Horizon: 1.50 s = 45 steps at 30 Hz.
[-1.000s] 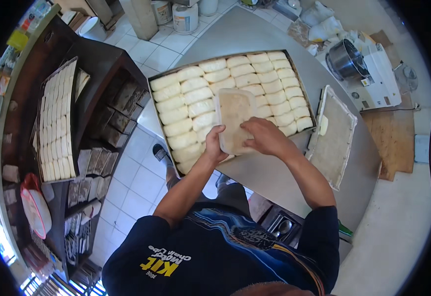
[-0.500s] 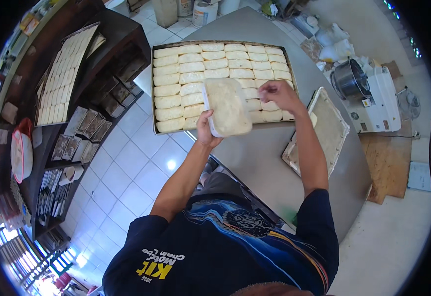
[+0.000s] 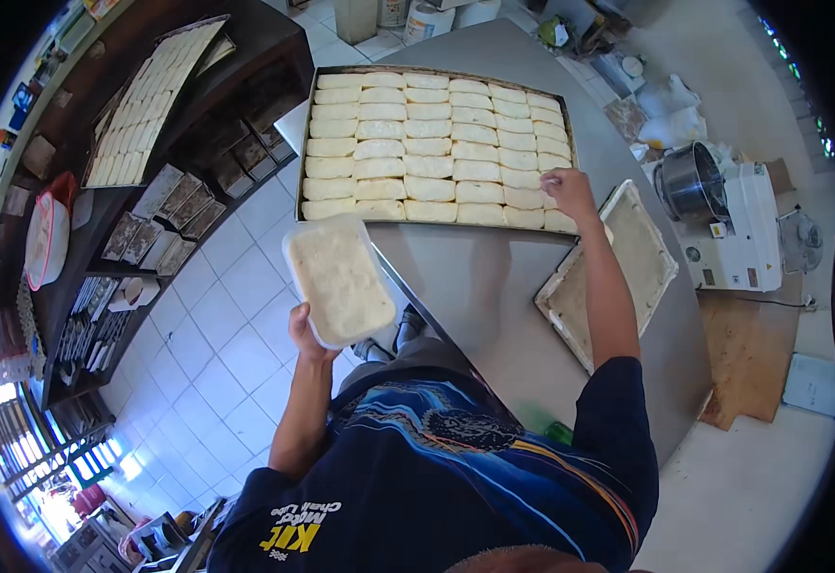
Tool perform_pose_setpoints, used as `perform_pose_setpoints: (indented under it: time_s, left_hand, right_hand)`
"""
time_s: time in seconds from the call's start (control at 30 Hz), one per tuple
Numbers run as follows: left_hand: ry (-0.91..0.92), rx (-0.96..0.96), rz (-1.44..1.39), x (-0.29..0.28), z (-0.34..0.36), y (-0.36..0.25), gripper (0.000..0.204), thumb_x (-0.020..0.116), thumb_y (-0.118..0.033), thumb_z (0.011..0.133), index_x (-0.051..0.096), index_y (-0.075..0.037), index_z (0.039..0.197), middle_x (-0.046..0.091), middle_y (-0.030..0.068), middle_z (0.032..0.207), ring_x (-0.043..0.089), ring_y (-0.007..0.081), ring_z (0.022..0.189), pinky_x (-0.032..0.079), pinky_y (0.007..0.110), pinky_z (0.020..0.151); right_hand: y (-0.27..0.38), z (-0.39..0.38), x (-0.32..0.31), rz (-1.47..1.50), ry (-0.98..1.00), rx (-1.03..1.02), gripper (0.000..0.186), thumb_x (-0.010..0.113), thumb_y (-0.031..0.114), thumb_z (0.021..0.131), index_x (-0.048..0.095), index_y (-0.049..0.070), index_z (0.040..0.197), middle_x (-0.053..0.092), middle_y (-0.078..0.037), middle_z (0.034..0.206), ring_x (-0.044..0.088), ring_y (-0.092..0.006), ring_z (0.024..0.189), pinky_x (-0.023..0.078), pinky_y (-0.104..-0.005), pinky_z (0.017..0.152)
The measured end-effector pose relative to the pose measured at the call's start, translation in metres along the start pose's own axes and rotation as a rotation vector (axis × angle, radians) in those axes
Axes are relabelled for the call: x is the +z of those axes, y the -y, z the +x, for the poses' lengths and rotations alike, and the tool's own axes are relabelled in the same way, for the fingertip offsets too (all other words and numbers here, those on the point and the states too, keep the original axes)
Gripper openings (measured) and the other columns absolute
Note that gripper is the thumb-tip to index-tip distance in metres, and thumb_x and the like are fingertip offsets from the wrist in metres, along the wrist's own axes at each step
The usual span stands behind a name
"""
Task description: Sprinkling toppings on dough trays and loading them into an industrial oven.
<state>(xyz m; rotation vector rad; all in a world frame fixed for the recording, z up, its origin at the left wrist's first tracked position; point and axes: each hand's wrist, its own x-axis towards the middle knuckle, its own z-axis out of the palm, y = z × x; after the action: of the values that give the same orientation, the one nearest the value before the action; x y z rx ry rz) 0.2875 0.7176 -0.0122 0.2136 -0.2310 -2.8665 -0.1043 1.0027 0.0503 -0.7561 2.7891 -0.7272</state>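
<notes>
My left hand (image 3: 310, 334) grips the near end of a translucent plastic tub (image 3: 341, 282), tilted toward me, with a pale, powdery or crumbly layer inside. The tub hangs over the floor beside the table's left edge. My right hand (image 3: 570, 191) hovers over the right side of a large dark-rimmed baking tray (image 3: 436, 226), its fingers pinched together. Whatever lies between those fingertips is too small to see. Close rows of pale, oblong dough pieces (image 3: 427, 129) fill the tray.
The tray lies on a metal table (image 3: 494, 277). Near my right forearm is a tray with a white-crusted rim (image 3: 661, 277). A stand mixer (image 3: 723, 220) stands farther right. On the left, a dark shelf unit bears another dough tray (image 3: 155, 110) and several loaf tins (image 3: 180, 224).
My left hand has carried the tub left and nearer to me, off the tray. My right hand has shifted slightly right, still over the dough. The whole view has shifted a little.
</notes>
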Motion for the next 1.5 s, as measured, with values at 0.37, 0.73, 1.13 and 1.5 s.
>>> perform_pose_setpoints:
  time_s: [0.37, 0.73, 1.13, 1.5]
  left_hand:
    - [-0.052, -0.11, -0.091, 0.03, 0.042, 0.041, 0.061, 0.051, -0.027, 0.074, 0.039, -0.003, 0.129, 0.051, 0.02, 0.121, 0.055, 0.0338, 0.101, 0.047, 0.042, 0.083]
    - [0.051, -0.256, -0.152, 0.011, 0.061, 0.083, 0.063, 0.05, -0.025, 0.075, 0.035, 0.001, 0.13, 0.05, 0.0231, 0.121, 0.056, 0.0345, 0.097, 0.049, 0.04, 0.078]
    - [0.061, -0.508, -0.181, -0.027, 0.103, 0.085, 0.069, 0.052, -0.024, 0.072, 0.03, 0.003, 0.132, 0.047, 0.0256, 0.122, 0.054, 0.0382, 0.1, 0.047, 0.044, 0.082]
    - [-0.081, -0.597, -0.006, 0.012, 0.187, 0.048, 0.071, 0.054, -0.025, 0.07, 0.032, 0.004, 0.131, 0.049, 0.0242, 0.12, 0.055, 0.0372, 0.098, 0.046, 0.044, 0.083]
  right_hand:
    - [-0.022, 0.074, -0.014, 0.066, 0.005, -0.094, 0.015, 0.056, 0.003, 0.07, 0.067, 0.0, 0.08, 0.066, -0.011, 0.069, 0.059, -0.0228, 0.06, 0.048, -0.0324, 0.062]
    - [-0.039, 0.114, 0.02, -0.102, -0.127, -0.178, 0.016, 0.055, 0.005, 0.071, 0.068, 0.001, 0.08, 0.065, -0.012, 0.068, 0.059, -0.0241, 0.059, 0.048, -0.0324, 0.06]
    - [-0.056, 0.121, 0.038, -0.033, -0.137, -0.065, 0.012, 0.058, 0.006, 0.071, 0.068, 0.004, 0.079, 0.065, -0.008, 0.068, 0.06, -0.0238, 0.059, 0.047, -0.0323, 0.06]
    - [-0.047, 0.188, 0.033, 0.031, -0.056, 0.098, 0.015, 0.059, 0.006, 0.072, 0.068, 0.005, 0.083, 0.066, -0.009, 0.073, 0.061, -0.0248, 0.064, 0.048, -0.033, 0.062]
